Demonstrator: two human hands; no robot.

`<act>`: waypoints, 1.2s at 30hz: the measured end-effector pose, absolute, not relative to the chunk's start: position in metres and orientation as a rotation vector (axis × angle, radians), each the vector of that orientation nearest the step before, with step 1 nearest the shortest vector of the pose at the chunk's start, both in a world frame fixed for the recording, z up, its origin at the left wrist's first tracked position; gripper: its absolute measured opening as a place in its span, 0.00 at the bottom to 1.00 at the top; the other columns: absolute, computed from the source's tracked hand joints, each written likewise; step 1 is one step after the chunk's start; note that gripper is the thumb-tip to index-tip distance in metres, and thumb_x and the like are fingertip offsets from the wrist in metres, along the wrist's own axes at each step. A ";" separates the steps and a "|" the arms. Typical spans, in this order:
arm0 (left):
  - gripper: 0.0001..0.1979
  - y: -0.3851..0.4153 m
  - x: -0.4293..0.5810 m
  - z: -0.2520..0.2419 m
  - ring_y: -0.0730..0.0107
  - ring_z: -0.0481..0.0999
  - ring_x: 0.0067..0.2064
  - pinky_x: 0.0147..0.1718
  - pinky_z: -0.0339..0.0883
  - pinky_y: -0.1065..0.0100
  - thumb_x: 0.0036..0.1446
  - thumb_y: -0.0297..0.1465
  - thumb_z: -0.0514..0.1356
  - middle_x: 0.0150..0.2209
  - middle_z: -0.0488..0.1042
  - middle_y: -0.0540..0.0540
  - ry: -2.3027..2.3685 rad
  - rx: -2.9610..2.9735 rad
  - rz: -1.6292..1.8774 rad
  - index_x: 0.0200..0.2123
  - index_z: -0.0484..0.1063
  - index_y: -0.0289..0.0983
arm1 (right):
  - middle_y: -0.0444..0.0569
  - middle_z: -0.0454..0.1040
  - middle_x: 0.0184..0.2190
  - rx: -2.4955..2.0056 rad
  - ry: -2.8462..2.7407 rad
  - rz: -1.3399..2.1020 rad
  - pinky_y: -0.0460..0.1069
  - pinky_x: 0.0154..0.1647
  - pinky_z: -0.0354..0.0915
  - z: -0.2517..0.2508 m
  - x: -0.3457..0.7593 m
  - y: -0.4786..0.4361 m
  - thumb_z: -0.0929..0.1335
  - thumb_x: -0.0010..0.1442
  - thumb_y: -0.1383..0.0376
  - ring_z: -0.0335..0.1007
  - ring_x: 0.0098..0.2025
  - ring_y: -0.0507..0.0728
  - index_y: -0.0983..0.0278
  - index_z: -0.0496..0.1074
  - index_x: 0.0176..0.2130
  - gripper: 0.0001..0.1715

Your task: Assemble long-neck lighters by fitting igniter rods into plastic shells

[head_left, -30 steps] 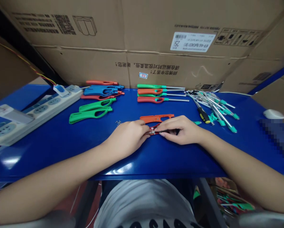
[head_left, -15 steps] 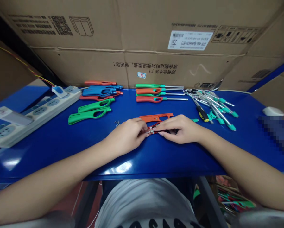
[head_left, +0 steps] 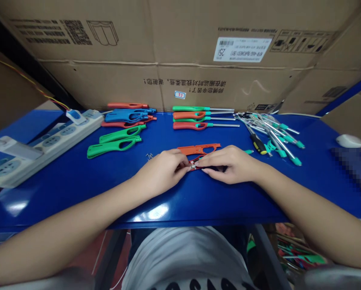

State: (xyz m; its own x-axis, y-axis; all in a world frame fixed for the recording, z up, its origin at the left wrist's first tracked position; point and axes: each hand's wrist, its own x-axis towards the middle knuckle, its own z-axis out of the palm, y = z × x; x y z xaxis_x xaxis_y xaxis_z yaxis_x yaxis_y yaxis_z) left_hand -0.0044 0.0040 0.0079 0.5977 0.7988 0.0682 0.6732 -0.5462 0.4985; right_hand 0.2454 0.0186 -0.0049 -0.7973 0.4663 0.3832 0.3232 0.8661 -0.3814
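Observation:
Near the table's middle, my left hand (head_left: 168,169) has its thumb and fingertips closed on a red lighter shell (head_left: 201,168). A small white-and-metal part (head_left: 193,166) shows between the fingertips of both hands. My right hand (head_left: 233,165) comes from the other side, fingers and thumb bent together on the same shell; most of the shell is hidden under the hands. Just behind them lies an orange lighter half shell (head_left: 192,150), inner side up. A few small screws (head_left: 149,156) rest beside my left hand.
Green, blue and red lighter shells (head_left: 115,147) lie at the left, beside a power strip (head_left: 52,143). Several lighters with metal tubes (head_left: 195,126) are lined up at the back. Right of them are loose tubes (head_left: 277,139) and a screwdriver (head_left: 258,144). A cardboard wall (head_left: 122,80) stands behind.
Both hands stay at the red lighter shell with only slight finger movement. The small white-and-metal part shows a little more clearly. Everything else lies as before.

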 end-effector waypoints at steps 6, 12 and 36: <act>0.06 0.004 -0.004 0.005 0.63 0.77 0.43 0.44 0.70 0.62 0.67 0.29 0.58 0.42 0.77 0.44 1.181 2.382 0.368 0.40 0.75 0.35 | 0.49 0.83 0.41 -0.629 -2.466 0.596 0.44 0.31 0.70 -0.008 0.244 0.023 0.69 0.64 0.68 0.76 0.31 0.50 0.63 0.79 0.49 0.15; 0.06 0.005 -0.004 0.005 0.63 0.77 0.42 0.43 0.69 0.62 0.67 0.30 0.59 0.41 0.77 0.44 1.156 2.391 0.373 0.40 0.75 0.35 | 0.47 0.82 0.33 -0.718 -2.367 0.744 0.41 0.24 0.64 -0.010 0.243 0.025 0.70 0.62 0.66 0.65 0.22 0.46 0.65 0.80 0.48 0.14; 0.07 0.006 -0.005 0.003 0.67 0.77 0.37 0.36 0.68 0.68 0.64 0.30 0.63 0.36 0.78 0.46 1.144 2.453 0.470 0.40 0.83 0.39 | 0.48 0.73 0.34 -0.809 -2.489 0.630 0.45 0.30 0.62 -0.002 0.248 0.027 0.69 0.63 0.68 0.64 0.29 0.50 0.64 0.74 0.40 0.04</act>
State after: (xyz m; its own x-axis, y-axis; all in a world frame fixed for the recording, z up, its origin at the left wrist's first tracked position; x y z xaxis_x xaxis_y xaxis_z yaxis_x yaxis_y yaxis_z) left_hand -0.0048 0.0063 0.0032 0.6100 0.7810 0.1339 0.6494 -0.5896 0.4802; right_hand 0.2478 0.0273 -0.0015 -0.7288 0.6298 0.2685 0.4263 0.7243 -0.5419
